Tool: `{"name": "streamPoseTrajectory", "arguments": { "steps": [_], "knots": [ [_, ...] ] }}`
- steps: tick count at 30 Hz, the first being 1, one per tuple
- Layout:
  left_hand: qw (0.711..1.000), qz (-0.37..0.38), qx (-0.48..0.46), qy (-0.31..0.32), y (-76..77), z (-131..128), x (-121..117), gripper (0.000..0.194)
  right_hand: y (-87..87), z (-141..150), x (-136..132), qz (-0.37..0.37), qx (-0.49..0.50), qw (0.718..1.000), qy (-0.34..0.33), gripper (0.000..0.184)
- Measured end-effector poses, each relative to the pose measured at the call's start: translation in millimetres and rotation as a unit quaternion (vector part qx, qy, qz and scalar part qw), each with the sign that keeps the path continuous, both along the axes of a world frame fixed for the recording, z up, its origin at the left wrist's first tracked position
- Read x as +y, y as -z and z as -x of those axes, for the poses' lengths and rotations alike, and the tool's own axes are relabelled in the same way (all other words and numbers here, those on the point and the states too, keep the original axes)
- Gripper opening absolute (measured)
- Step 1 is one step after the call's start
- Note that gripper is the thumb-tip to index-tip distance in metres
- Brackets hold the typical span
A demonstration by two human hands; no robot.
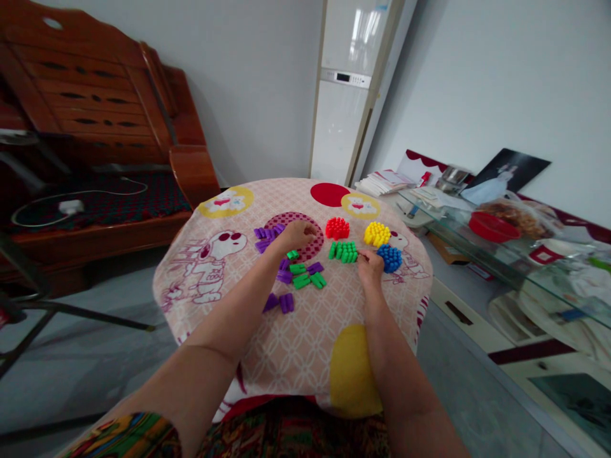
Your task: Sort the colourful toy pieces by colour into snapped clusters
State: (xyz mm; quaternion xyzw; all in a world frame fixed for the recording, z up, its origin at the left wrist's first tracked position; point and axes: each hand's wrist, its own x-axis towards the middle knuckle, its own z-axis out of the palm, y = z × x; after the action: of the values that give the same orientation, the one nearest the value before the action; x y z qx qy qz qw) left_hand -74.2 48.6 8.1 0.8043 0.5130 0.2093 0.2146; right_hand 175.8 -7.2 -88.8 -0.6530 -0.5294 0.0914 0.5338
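Note:
My left hand (300,235) hovers over the dark pink printed circle, its fingers curled together; what they hold, if anything, cannot be made out. Scattered green blocks (300,281) and purple blocks (286,303) lie below and around it, with more purple ones (267,235) to its left. At the right end of a tight row of green blocks (344,252), my right hand (370,264) pinches the end block between thumb and finger. Behind that row stands a red cluster of blocks (337,228). A yellow cluster (377,234) and a blue cluster (389,258) sit beside my right hand.
The round table wears a printed cloth (305,343). On the right, a glass-topped cabinet (506,261) carries papers (384,182), a red bowl (493,227) and plastic bags. A wooden bench (95,121) stands at the left, and a tall white appliance (341,121) behind.

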Motion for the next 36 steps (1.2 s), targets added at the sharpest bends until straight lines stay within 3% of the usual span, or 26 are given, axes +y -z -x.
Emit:
{"name": "streamPoseTrajectory", "arguments": {
  "steps": [5, 12, 17, 21, 27, 32, 36],
  "knots": [
    [0.995, -0.018, 0.097, -0.008, -2.3, 42.2, -10.7, 0.016, 1.8, -1.0, 1.6, 0.003, 0.002, 1.000, -0.004, 0.030],
    [0.990, -0.030, 0.137, -0.002, 15.3, 42.9, -15.5, 0.008, -1.2, -0.8, 0.1, 0.005, 0.001, 1.000, -0.003, 0.030],
    [0.994, -0.065, 0.087, 0.020, 10.7, 25.4, -16.8, 0.015, -2.2, 0.0, -0.2, 0.004, -0.004, 1.000, 0.002, 0.030],
    [0.992, -0.091, 0.020, 0.084, 4.3, -9.2, -24.5, 0.018, -2.3, 0.6, -0.7, 0.006, -0.013, 1.000, -0.001, 0.029],
    [0.979, -0.135, 0.084, 0.126, -0.9, -57.4, -41.9, 0.020, -0.2, -0.9, 0.5, -0.012, -0.010, 1.000, -0.010, 0.027],
    [0.977, -0.128, 0.131, 0.112, 3.3, -69.0, -46.6, 0.020, 0.0, -1.3, 0.4, -0.012, -0.013, 1.000, -0.013, 0.026],
    [0.980, -0.130, 0.101, 0.108, 4.9, -61.9, -41.0, 0.023, -1.7, 0.0, -0.8, -0.006, -0.013, 1.000, -0.005, 0.027]
  ]
}}
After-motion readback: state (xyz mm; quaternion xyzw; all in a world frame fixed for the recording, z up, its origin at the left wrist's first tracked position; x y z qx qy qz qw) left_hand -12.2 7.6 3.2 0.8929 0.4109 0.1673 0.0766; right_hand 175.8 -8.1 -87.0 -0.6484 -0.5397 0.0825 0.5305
